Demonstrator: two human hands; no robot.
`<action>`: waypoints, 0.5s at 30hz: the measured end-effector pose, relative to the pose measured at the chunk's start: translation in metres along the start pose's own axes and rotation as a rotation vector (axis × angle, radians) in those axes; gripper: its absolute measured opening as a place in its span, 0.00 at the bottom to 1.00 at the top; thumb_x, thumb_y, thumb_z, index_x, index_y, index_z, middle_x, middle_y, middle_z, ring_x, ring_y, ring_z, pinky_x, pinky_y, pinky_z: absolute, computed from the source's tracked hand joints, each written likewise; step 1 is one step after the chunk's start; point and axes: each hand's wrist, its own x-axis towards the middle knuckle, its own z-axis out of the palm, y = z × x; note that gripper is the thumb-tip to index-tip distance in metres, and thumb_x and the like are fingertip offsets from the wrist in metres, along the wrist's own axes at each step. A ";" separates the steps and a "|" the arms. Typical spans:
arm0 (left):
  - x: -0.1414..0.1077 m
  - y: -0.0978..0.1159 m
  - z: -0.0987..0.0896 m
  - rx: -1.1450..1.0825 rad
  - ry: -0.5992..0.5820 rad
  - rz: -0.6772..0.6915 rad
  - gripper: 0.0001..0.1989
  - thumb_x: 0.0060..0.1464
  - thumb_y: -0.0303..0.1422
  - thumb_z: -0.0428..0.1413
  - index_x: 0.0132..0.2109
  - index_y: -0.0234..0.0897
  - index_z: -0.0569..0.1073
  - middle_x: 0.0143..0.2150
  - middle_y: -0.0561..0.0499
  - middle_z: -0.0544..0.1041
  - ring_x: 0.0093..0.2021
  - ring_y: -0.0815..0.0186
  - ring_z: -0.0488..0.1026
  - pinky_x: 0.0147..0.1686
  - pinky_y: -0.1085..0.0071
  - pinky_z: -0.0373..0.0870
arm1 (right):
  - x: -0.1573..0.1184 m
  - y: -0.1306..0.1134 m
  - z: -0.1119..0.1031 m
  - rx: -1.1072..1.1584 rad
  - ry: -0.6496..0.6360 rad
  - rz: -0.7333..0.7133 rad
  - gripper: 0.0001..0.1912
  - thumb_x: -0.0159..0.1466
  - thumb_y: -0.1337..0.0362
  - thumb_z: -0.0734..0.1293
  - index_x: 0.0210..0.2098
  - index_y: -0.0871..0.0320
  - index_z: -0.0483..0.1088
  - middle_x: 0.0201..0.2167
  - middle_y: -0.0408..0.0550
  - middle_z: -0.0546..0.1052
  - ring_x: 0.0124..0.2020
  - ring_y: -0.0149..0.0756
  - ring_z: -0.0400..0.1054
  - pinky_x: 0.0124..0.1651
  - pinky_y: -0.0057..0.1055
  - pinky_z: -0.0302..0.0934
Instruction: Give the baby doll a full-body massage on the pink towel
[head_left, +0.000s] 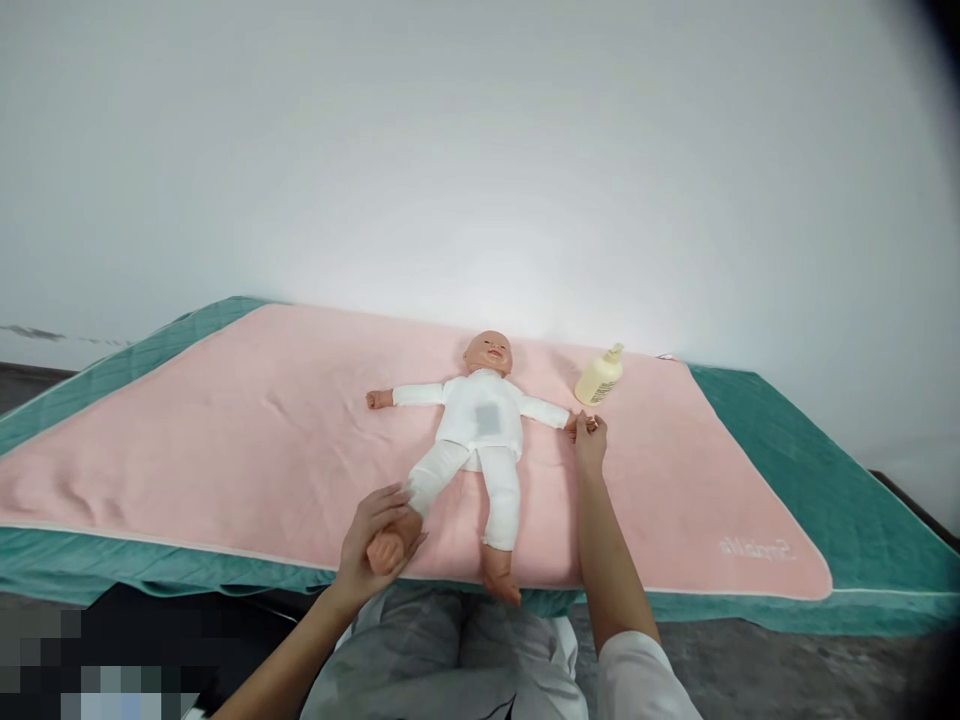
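Observation:
A baby doll (480, 420) with a white cloth body lies on its back, arms spread and head toward the wall. My left hand (375, 530) is wrapped around the doll's lower leg and foot on the left side, the foot showing between thumb and fingers. On the right, my right hand (591, 438) pinches the doll's hand at the end of its outstretched arm. Just beyond my right hand stands a pale yellow pump bottle (600, 377), slightly apart from it. The doll's other foot hangs at the near edge of the pink blanket (660, 500).
Under the blanket is a bed or table with a green quilted cover (817, 470), its near edge at my legs. A plain white wall (480, 160) rises behind it. A dark object, partly blurred out, is at the lower left.

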 end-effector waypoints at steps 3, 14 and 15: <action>-0.019 -0.006 -0.004 0.092 -0.151 0.196 0.15 0.56 0.30 0.60 0.51 0.41 0.72 0.52 0.44 0.77 0.56 0.55 0.73 0.51 0.54 0.74 | -0.001 0.000 0.000 0.020 -0.009 0.016 0.38 0.59 0.43 0.63 0.60 0.62 0.59 0.51 0.59 0.73 0.41 0.40 0.73 0.37 0.32 0.69; -0.054 -0.015 0.010 0.072 -0.204 0.132 0.19 0.63 0.34 0.49 0.60 0.38 0.67 0.54 0.41 0.77 0.58 0.56 0.72 0.54 0.55 0.73 | -0.019 -0.013 -0.004 0.078 -0.052 0.022 0.37 0.60 0.43 0.63 0.59 0.63 0.59 0.47 0.57 0.74 0.32 0.34 0.73 0.33 0.30 0.69; -0.055 -0.014 0.011 0.060 -0.191 0.055 0.19 0.61 0.36 0.50 0.58 0.39 0.67 0.53 0.41 0.77 0.57 0.55 0.73 0.53 0.54 0.73 | -0.019 -0.013 -0.003 0.085 -0.054 0.023 0.37 0.60 0.43 0.63 0.59 0.62 0.59 0.48 0.57 0.74 0.33 0.35 0.73 0.34 0.30 0.69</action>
